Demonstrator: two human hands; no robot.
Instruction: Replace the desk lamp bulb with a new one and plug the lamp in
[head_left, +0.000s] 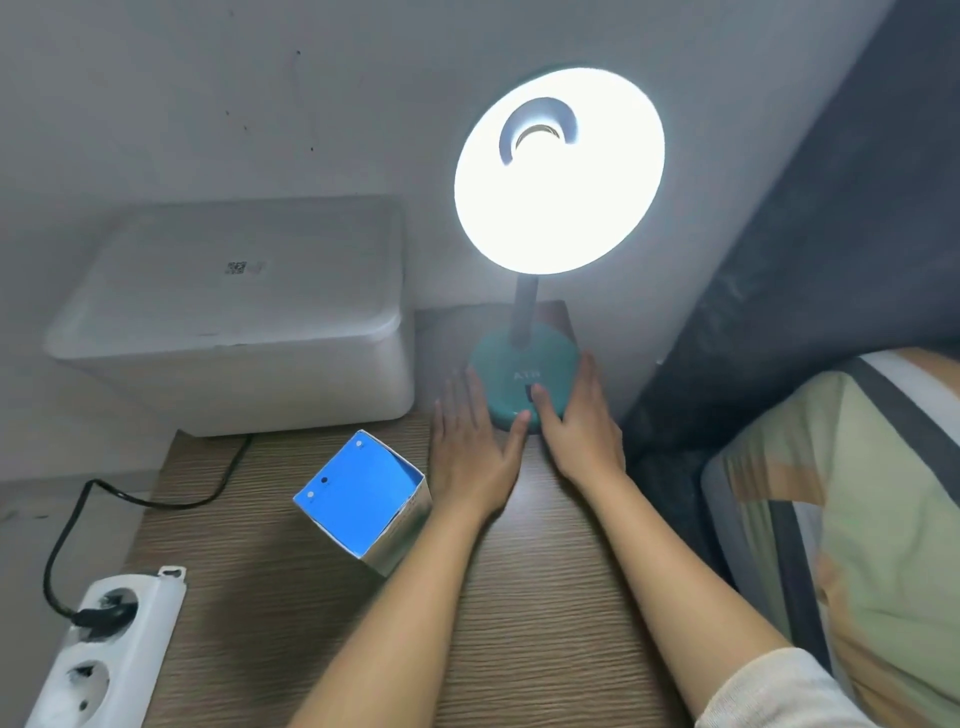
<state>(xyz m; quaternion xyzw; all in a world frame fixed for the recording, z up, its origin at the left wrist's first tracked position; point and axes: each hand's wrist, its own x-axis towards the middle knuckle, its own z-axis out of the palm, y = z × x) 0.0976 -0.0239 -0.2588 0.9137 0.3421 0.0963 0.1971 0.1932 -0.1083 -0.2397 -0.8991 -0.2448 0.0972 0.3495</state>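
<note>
A teal desk lamp stands at the back of the wooden table (545, 597); its round shade (560, 171) glows bright white and the bulb inside is washed out by glare. My left hand (470, 447) lies flat with straight fingers against the left side of the lamp base (519, 364). My right hand (576, 421) rests flat against the right side, its thumb on the black switch at the base's front. A black plug (96, 616) with its cord sits in the white power strip (104, 649) at lower left. A blue bulb box (363, 499) stands open beside my left wrist.
A white plastic container (244, 312) sits behind the box, to the left of the lamp. The black cord (156, 501) runs from behind it to the strip. A dark headboard (805, 260) and a striped pillow (857, 519) lie to the right.
</note>
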